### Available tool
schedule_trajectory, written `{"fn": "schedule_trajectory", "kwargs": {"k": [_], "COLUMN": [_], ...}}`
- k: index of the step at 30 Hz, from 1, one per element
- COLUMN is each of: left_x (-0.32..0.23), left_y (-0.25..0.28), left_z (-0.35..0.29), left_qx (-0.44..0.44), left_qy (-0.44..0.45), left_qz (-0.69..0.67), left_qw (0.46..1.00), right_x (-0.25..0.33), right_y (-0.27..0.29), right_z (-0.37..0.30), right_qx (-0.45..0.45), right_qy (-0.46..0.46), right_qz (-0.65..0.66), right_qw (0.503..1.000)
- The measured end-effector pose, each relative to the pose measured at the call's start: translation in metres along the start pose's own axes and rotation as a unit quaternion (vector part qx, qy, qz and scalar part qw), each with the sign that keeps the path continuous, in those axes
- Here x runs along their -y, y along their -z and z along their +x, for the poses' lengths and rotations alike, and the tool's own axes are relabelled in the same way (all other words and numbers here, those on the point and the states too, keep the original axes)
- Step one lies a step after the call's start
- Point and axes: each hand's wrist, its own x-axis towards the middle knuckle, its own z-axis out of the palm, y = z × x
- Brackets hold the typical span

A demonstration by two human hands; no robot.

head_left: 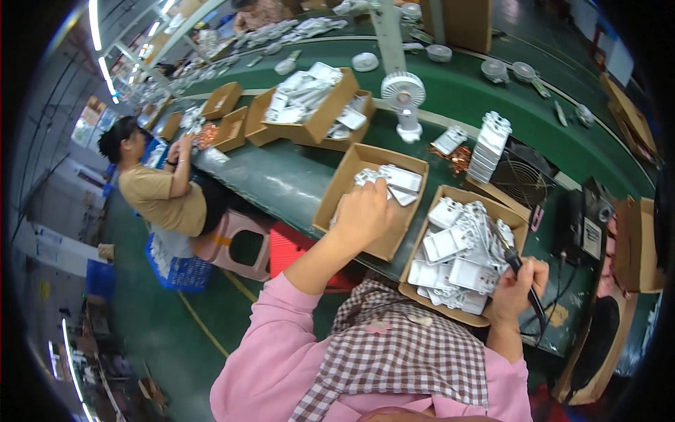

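Observation:
My left hand [363, 214] reaches into a shallow cardboard box [346, 171], its fingers curled down on a small white plastic part [365, 177] at the far end. A few more white plastic housings [402, 181] lie beside those fingertips. My right hand [519, 290] grips the black handle of a soldering iron [514, 260], whose tip points up and away over a second cardboard box [441, 191]. White housings [450, 243] are heaped in that box, just left of my right hand. The fingertips of my left hand are partly hidden.
Behind the boxes stand a white fan [403, 98], a stack of white housings [490, 148] and copper-coloured pieces [460, 160]. A black exhaust fan [522, 176] and a black device [585, 224] sit at right. Fuller boxes [309, 105] and a seated co-worker [160, 186] are at left.

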Motion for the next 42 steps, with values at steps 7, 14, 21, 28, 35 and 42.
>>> {"fn": "schedule_trajectory", "kwargs": {"k": [7, 14, 21, 28, 35, 42], "left_x": [0.058, 0.063, 0.073, 0.074, 0.065, 0.068], "left_y": [-0.023, -0.038, -0.039, -0.013, -0.032, -0.027], "left_z": [0.006, -0.002, -0.001, 0.024, 0.039, 0.024], "left_qx": [0.265, 0.221, 0.142, 0.063, 0.034, 0.141], "left_qy": [0.027, -0.017, -0.081, -0.243, -0.275, -0.289], "left_qz": [0.151, 0.145, 0.125, 0.069, 0.008, -0.046], "left_qw": [0.952, 0.964, 0.979, 0.965, 0.961, 0.946], "right_x": [-0.002, 0.002, 0.001, -0.003, 0.000, 0.000], "right_y": [0.002, 0.001, 0.002, 0.010, 0.006, 0.006], "right_z": [0.000, 0.001, 0.001, 0.000, 0.001, 0.002], "right_qx": [-0.021, 0.000, 0.011, 0.042, 0.054, 0.057], "right_qy": [-0.024, -0.035, -0.033, -0.022, -0.020, -0.026], "right_qz": [0.037, 0.014, -0.023, -0.052, -0.048, -0.053], "right_qw": [0.999, 0.999, 0.999, 0.998, 0.997, 0.997]}}
